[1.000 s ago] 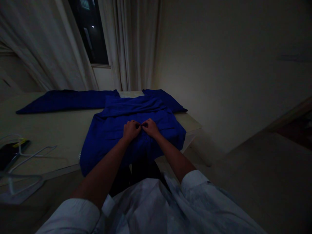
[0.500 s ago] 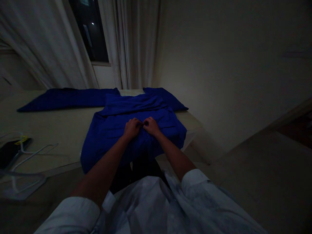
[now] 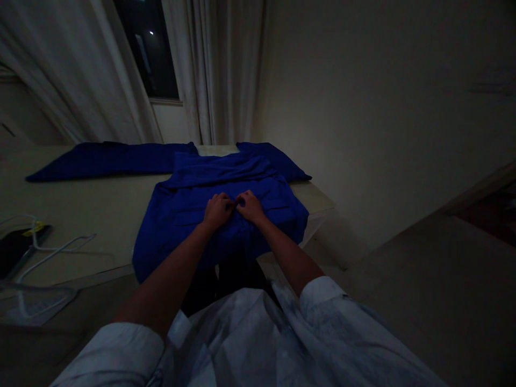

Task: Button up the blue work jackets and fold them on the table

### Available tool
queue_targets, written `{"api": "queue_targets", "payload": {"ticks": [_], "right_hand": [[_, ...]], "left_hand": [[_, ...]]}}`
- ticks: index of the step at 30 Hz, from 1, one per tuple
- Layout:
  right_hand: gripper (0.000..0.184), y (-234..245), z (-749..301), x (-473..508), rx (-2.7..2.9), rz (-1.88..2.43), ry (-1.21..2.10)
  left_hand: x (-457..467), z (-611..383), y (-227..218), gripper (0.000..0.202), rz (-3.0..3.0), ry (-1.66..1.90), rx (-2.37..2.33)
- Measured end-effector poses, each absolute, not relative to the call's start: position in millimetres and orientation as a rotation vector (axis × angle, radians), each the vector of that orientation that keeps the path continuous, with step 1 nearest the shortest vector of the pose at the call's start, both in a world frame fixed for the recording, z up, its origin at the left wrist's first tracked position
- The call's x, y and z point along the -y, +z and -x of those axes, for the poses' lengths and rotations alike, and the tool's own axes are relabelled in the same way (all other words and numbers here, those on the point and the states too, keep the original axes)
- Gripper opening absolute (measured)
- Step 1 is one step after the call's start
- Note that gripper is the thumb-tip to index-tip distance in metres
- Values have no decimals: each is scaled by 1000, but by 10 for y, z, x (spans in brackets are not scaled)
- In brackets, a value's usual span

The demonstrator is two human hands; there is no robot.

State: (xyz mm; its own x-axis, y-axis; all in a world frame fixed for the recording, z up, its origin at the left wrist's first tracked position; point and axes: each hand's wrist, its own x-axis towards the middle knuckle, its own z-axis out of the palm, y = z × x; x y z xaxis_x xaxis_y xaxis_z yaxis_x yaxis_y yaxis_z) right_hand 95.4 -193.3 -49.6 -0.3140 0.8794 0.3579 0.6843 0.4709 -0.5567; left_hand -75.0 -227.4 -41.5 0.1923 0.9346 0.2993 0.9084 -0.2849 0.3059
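Note:
A dark blue jacket (image 3: pixel 181 201) lies spread over the near edge of the table, its lower part hanging down toward me and its sleeves stretched out to both sides at the back. Both hands meet at the middle of its front. My left hand (image 3: pixel 218 209) is closed, thumb and fingertips pinching the cloth along the front opening. Right beside it my right hand (image 3: pixel 249 205) pinches the same spot, fingertips nearly touching the left ones. Any button between the fingers is too small and dark to make out.
On the table (image 3: pixel 100 207) at the left lie white wire hangers (image 3: pixel 64 250) and a dark flat object (image 3: pixel 18 250) with a yellow patch. Curtains (image 3: pixel 217 70) and a dark window stand behind the table. A bare wall (image 3: pixel 363 107) rises at the right.
Both hands stay pinched at the same place on the jacket, with only slight finger movement. The whole view has shifted very slightly.

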Motion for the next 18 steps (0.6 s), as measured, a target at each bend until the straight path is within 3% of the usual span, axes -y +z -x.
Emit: {"api": "queue_targets", "payload": {"ticks": [7, 18], "right_hand": [[12, -478, -968, 1950, 2107, 1266, 392], [17, -527, -974, 1882, 2100, 1289, 406]], "left_hand": [[2266, 754, -403, 29, -2306, 683, -1914], [2355, 699, -337, 28, -2363, 642, -1913]]}}
